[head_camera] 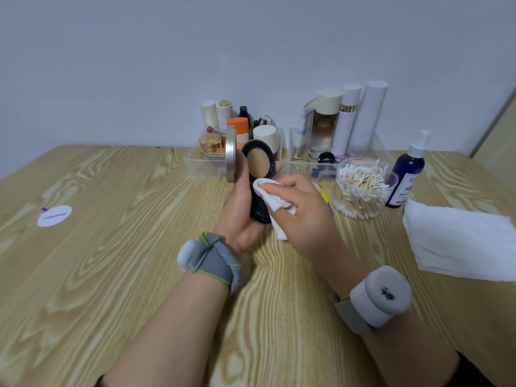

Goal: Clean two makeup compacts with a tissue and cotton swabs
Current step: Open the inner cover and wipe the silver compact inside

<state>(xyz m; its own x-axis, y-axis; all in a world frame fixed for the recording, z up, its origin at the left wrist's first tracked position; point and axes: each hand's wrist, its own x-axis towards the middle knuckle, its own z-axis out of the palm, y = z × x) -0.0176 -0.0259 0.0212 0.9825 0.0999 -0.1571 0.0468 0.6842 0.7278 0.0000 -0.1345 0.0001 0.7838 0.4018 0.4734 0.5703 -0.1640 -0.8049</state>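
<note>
Head view: the left hand (pixel 240 216) grips the open black compact (pixel 259 160), long axis 12 to 6 o'clock, powder pan at 12. The right hand (pixel 307 219) pinches a tissue (pixel 272 198) against its lower half. A swab jar (pixel 360 188) stands near at 3 o'clock; the table (pixel 111 275) lies open toward 9.

- This is probably a vanity corner in a home, though the narrow view hides the rest of the room.
- A wood-grain table (pixel 111 275) stands against a plain pale wall (pixel 251 51).
- At the back, a left clear tray (pixel 202 169) and a right clear tray (pixel 381 148) hold cosmetic bottles (pixel 370 115), tubes and jars.
- A jar of cotton swabs (pixel 360 191), a blue spray bottle (pixel 408 174) and folded tissues (pixel 458 241) sit on the right.
</note>
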